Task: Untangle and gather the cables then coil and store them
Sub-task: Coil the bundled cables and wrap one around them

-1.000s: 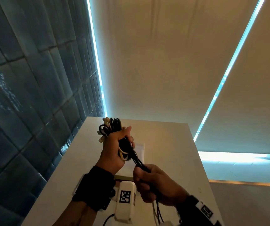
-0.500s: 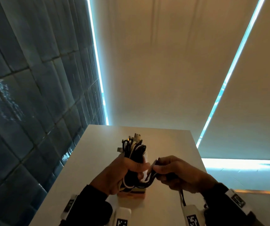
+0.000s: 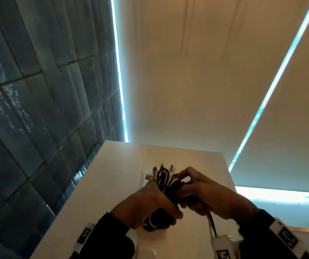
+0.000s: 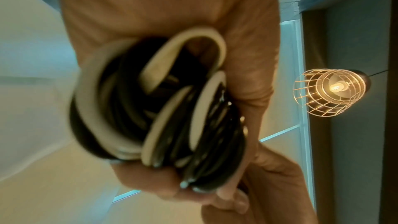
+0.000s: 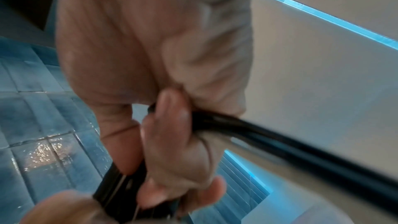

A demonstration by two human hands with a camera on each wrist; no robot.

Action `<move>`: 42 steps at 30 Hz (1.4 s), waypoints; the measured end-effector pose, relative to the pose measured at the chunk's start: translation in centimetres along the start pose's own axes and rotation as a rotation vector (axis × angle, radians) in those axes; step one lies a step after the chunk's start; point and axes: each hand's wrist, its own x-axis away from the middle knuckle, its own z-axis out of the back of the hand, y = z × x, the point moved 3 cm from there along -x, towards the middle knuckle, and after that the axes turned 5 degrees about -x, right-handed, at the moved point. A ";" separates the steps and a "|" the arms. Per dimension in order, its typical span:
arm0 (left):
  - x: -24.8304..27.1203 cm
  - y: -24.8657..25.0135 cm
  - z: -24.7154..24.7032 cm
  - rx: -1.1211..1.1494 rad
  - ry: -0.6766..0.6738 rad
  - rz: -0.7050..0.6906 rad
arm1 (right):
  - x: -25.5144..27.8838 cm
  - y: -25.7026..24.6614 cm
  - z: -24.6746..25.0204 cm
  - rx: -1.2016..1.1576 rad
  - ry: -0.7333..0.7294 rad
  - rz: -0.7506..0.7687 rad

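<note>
A coiled bundle of black and white cables stands upright over the white table, its connector ends sticking up. My left hand grips the bundle around its middle; in the left wrist view the loops fill my palm. Pressed against the bundle's right side, my right hand holds a black cable strand that trails down and back from my fist. A loose tail hangs below my right hand.
A flat white box or card lies on the table behind the bundle. A dark tiled wall runs along the left. Pale blinds with bright gaps stand beyond the table. A wire-cage lamp glows in the left wrist view.
My right hand has come up from low near my body to the bundle's right side, pulling the black strand around it. The bundle has dropped lower and nearer to me.
</note>
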 end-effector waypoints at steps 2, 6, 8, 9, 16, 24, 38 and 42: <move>-0.1 -0.6 0.1 0.050 0.000 -0.028 | -0.1 -0.4 0.2 0.038 0.000 -0.004; -0.5 -1.6 -0.3 0.227 0.041 -0.060 | -0.3 -0.3 0.4 0.088 -0.011 -0.007; -0.6 -2.3 -0.2 0.332 0.105 -0.060 | -0.4 0.4 0.9 0.093 0.003 0.007; -0.7 -2.7 -0.1 0.391 0.135 -0.067 | -0.2 0.9 1.1 0.087 -0.001 0.021; -0.8 -3.1 2.1 0.801 0.215 -0.202 | 0.7 5.0 2.9 -0.286 0.057 0.221; -1.5 -2.1 -0.2 0.811 0.175 -0.110 | 0.4 0.9 1.5 -0.162 0.681 0.535; -1.3 -2.0 -0.8 0.917 0.139 -0.197 | -1.9 -2.0 -3.8 0.316 0.689 0.870; -1.0 -2.1 -0.1 0.972 0.142 -0.225 | -1.6 -1.3 -5.7 0.623 0.473 0.839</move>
